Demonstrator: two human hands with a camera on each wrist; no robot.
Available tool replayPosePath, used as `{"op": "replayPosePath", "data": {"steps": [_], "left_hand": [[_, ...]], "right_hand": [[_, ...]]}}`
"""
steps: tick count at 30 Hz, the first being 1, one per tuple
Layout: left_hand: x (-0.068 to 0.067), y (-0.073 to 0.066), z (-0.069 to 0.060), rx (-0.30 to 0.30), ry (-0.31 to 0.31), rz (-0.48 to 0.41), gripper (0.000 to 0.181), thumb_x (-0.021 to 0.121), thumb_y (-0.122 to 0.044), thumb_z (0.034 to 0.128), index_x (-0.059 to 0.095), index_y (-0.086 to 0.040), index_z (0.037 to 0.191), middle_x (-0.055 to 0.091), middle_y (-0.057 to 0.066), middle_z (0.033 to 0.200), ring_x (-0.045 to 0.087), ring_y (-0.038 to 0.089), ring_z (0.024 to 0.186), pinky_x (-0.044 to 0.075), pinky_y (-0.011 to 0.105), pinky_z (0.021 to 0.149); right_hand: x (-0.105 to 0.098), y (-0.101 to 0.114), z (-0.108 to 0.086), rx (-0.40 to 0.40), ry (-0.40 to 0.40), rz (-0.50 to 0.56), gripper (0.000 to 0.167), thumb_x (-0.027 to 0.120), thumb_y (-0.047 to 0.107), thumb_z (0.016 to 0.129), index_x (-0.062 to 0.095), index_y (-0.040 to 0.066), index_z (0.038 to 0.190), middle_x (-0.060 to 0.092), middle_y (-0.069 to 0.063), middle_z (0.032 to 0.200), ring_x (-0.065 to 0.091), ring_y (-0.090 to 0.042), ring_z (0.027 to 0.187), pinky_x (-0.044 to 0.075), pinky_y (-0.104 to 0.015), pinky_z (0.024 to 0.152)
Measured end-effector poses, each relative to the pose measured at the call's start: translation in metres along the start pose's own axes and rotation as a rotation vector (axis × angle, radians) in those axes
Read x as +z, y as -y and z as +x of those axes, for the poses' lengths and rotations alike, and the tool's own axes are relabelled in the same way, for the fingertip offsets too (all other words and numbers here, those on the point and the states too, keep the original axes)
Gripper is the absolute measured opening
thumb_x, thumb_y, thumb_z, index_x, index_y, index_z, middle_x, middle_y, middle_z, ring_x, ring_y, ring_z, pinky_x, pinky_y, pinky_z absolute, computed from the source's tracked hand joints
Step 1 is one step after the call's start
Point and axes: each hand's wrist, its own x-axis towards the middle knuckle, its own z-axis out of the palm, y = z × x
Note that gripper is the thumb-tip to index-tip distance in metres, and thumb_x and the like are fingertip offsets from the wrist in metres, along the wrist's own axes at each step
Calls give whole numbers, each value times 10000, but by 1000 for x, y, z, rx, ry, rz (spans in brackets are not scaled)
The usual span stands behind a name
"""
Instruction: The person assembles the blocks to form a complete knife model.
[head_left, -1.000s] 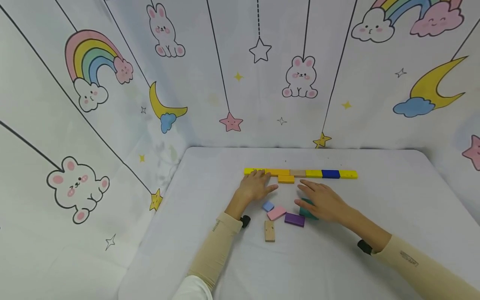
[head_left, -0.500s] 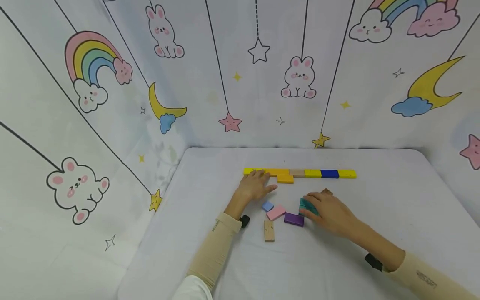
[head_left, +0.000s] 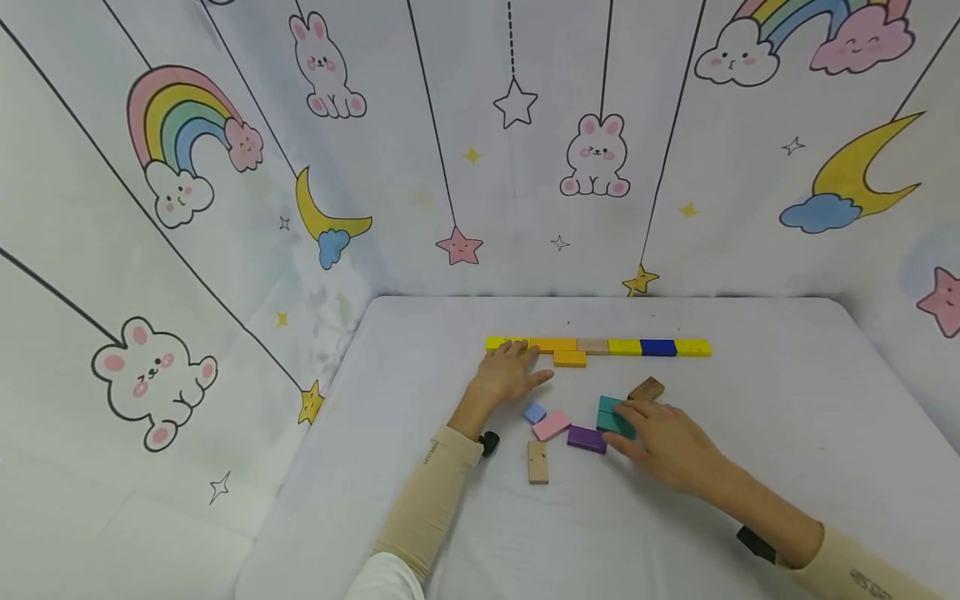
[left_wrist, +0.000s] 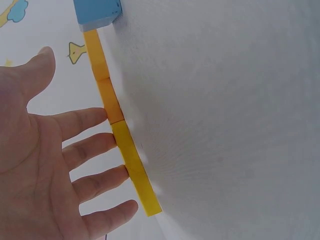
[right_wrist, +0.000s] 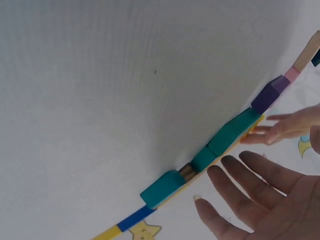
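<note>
My left hand [head_left: 508, 375] lies with fingers spread at the left end of a long row of blocks. In the left wrist view its fingertips touch the near side of the yellow block [left_wrist: 135, 167] and an orange block [left_wrist: 110, 100]. An orange block [head_left: 570, 359] sits just in front of the row. My right hand [head_left: 670, 446] reaches over the teal blocks [head_left: 609, 408], its fingers extended and partly covering them; the right wrist view shows nothing in its grip. A brown wooden block [head_left: 647, 389] lies just beyond that hand. Close to its thumb is a purple block [head_left: 587, 439].
A pink block [head_left: 552, 425], a light blue block [head_left: 535, 412] and a tan wooden block [head_left: 537, 462] lie loose on the white table [head_left: 420, 367]. Farther along the row stand a blue block [head_left: 658, 347] and a yellow block [head_left: 692, 347]. A patterned curtain [head_left: 405, 167] rises behind.
My right hand has drawn back from near the row, toward me and to the right, uncovering the brown wooden block and more of the teal blocks. My left hand keeps its place.
</note>
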Motion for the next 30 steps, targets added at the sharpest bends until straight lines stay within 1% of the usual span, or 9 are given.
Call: {"op": "replayPosePath", "data": {"steps": [5,9,13,18,24,30], "left_hand": [[0,0,0,5,-6,0,744,346,-692,1050,369,-238,1639,293,49,1710,255,312,1575,251,548,1264],[-1,0,-1,9,-12,1,747,347,-694,1049,372,-234,1638,300,52,1707,264,314,1571,257,549,1261],[0,1,0,6,-10,-2,750,346,-697,1048,372,-235,1638,301,48,1707,263,317,1571,259,552,1260],[0,0,0,-4,1,-11,747,354,-697,1046,369,-243,1639,293,43,1711,251,316,1576,247,548,1265],[-1,-1,-2,-10,0,-9,742,356,-694,1047,371,-245,1638,297,42,1709,257,313,1574,248,544,1266],[0,-1,-1,-11,4,-7,754,349,-700,1045,362,-240,1642,291,45,1712,256,310,1575,248,538,1267]], "right_hand": [[1,2,-3,25,40,-7,659,613,555,1019,655,7,1383,627,-233,1407,609,-453,1266,475,-674,1037],[3,3,-4,34,59,-36,696,615,570,1011,627,7,1418,593,-232,1453,592,-463,1284,471,-682,1041],[6,4,-5,10,69,-83,735,620,585,1001,602,-3,1442,569,-227,1483,588,-459,1292,479,-666,1045],[5,6,-4,-20,67,-109,756,605,608,1002,602,-9,1439,565,-222,1486,603,-459,1275,494,-658,1031],[5,6,-1,-45,62,-107,748,598,608,1006,612,-9,1429,570,-225,1476,608,-456,1270,501,-646,1030],[6,2,3,-82,50,-90,703,611,563,1017,625,-20,1410,584,-226,1456,600,-444,1286,498,-619,1053]]}}
